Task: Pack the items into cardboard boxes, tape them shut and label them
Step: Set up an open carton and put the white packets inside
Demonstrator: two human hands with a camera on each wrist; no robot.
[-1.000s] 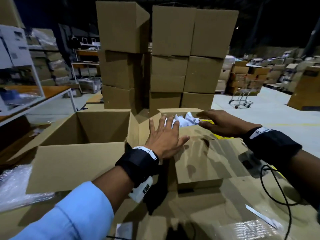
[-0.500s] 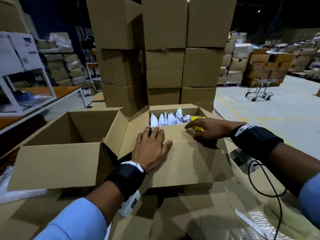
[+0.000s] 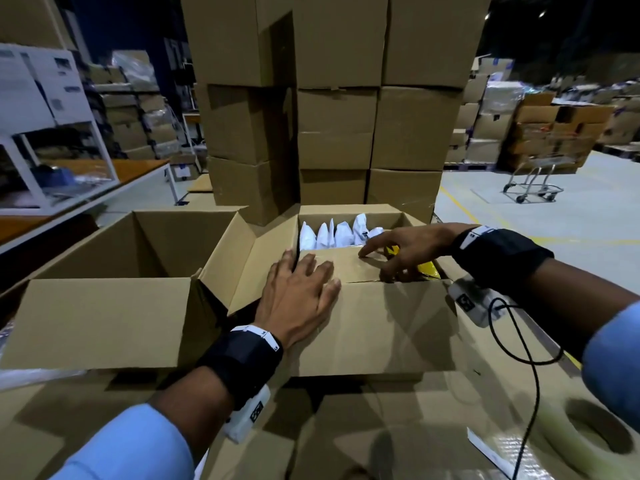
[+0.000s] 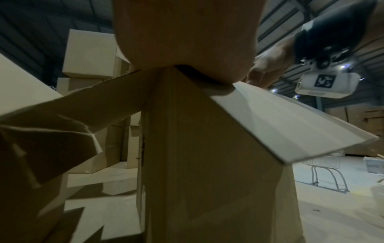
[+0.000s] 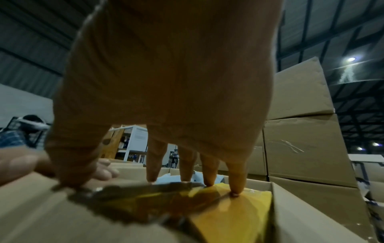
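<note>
The cardboard box (image 3: 374,334) stands in the middle of the head view, holding upright white packets (image 3: 332,233) and a yellow packet (image 3: 427,268) at its right end. The near flap (image 3: 349,265) is folded down over the opening. My left hand (image 3: 301,292) lies flat on that flap with fingers spread; the left wrist view shows its palm (image 4: 187,41) on the box's corner (image 4: 207,164). My right hand (image 3: 398,251) reaches in from the right. Its straight fingertips (image 5: 234,192) press the yellow packet (image 5: 245,207) and the flap's edge.
An empty open box (image 3: 104,317) stands to the left, touching the packed one. A tall stack of boxes (image 3: 339,116) rises just behind. A tape roll (image 3: 595,434) and a white paper strip (image 3: 485,452) lie at the near right. A trolley (image 3: 533,181) stands on the floor at the far right.
The near flap has come down lower over the box under my left hand. My right hand has slid from the white packets to the flap's edge and the yellow packet.
</note>
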